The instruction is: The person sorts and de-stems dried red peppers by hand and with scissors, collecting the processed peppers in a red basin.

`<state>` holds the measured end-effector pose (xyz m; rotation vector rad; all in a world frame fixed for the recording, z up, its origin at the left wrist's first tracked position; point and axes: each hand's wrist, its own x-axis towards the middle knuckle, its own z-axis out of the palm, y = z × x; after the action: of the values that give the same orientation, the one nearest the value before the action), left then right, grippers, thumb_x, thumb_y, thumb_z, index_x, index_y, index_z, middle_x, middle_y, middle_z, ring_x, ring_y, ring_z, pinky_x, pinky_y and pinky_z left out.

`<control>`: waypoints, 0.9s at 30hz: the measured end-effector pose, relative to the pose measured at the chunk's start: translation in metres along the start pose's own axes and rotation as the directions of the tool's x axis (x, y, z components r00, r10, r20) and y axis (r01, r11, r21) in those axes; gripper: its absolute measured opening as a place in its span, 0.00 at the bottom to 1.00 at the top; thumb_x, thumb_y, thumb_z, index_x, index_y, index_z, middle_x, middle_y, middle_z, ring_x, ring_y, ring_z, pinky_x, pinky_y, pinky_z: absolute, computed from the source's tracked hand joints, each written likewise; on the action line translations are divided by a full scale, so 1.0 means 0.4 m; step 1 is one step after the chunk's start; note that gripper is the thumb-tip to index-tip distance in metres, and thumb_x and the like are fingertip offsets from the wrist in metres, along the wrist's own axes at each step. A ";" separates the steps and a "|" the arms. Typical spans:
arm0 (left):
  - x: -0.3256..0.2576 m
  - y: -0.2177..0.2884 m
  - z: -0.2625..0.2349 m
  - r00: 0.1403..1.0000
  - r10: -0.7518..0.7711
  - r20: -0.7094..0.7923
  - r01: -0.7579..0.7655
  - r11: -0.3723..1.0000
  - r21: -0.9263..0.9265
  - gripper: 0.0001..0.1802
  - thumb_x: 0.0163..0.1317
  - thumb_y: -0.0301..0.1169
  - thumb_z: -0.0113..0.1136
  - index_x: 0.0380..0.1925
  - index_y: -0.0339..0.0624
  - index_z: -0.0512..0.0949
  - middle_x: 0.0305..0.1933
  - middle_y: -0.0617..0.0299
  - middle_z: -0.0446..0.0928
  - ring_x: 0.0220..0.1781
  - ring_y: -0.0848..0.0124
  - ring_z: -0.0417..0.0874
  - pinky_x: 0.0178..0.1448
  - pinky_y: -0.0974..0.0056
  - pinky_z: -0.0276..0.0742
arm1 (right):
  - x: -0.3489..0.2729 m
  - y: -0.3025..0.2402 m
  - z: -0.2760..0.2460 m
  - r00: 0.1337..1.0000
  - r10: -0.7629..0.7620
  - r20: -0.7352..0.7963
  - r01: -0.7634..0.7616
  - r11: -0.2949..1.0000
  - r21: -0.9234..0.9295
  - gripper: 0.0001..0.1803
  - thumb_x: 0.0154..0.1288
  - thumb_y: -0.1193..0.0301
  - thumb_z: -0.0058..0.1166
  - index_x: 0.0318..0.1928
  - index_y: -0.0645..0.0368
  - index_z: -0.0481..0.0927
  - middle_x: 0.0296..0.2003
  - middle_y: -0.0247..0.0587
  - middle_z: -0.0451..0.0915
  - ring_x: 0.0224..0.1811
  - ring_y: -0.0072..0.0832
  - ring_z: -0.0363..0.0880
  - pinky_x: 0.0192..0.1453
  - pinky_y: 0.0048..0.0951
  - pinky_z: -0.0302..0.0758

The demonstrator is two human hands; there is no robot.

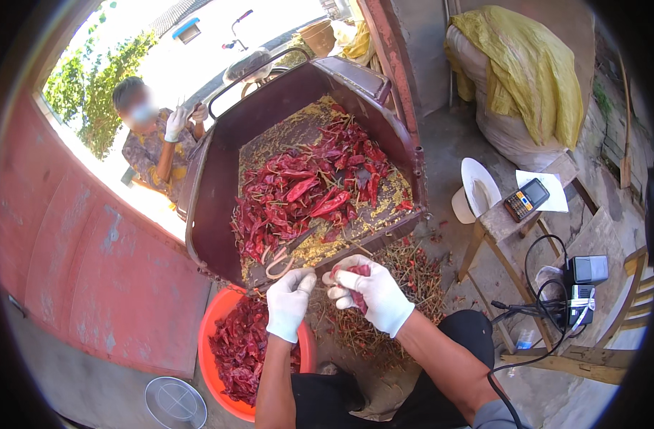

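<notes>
My right hand (376,292), in a white glove, is closed around dried red chili peppers (353,281). Beside it, my gloved left hand (289,302) has its fingers pinched together; what they hold, if anything, I cannot make out. Both hands are at the near edge of a dark red cart bed (218,171), where a heap of dried chilies (288,175) lies among yellow seeds. Just beyond my left fingers is a looped tan handle (278,264). Below my left hand, an orange tub (207,325) contains more red chilies (242,350).
Loose stems (420,286) litter the floor at right. A wooden stool (500,223) bears a handheld device (527,199); a white hat (477,189) is beside it. Black cables (549,300) run near my right arm. Across the cart, another person (159,146) wears gloves. A round lid-like disc (175,402) lies lower left.
</notes>
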<state>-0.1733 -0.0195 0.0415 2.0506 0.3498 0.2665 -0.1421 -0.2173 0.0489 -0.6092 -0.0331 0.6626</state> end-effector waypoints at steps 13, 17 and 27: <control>0.403 -0.016 0.194 0.827 0.532 0.183 -0.404 0.335 0.852 0.19 0.56 0.32 0.66 0.49 0.54 0.81 0.46 0.58 0.80 0.45 0.57 0.83 0.46 0.53 0.80 | 0.002 -0.027 -0.027 0.999 0.041 0.018 -0.043 0.996 0.080 0.09 0.71 0.75 0.54 0.48 0.64 0.78 0.38 0.39 0.81 0.31 0.22 0.81 0.29 0.22 0.74; 0.464 -0.039 0.193 0.862 0.474 0.179 -0.336 0.271 0.902 0.10 0.56 0.36 0.68 0.39 0.52 0.85 0.38 0.56 0.80 0.42 0.55 0.84 0.45 0.51 0.81 | 0.016 -0.028 -0.041 0.998 0.065 -0.001 -0.065 0.997 0.042 0.10 0.72 0.72 0.56 0.49 0.63 0.78 0.42 0.42 0.82 0.33 0.25 0.83 0.30 0.24 0.75; 0.302 -0.024 0.141 0.954 0.267 -0.135 -0.194 0.896 0.398 0.13 0.61 0.29 0.66 0.45 0.38 0.85 0.34 0.58 0.85 0.30 0.72 0.81 0.40 0.66 0.78 | 0.046 -0.027 -0.059 0.972 -0.072 -0.225 0.063 0.997 -0.048 0.10 0.71 0.72 0.58 0.49 0.62 0.78 0.39 0.39 0.82 0.31 0.22 0.82 0.30 0.22 0.76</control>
<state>-0.0430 -0.0180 0.0115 2.4649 0.2860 0.5791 -0.1162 -0.2253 0.0324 -0.7171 0.1453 0.5245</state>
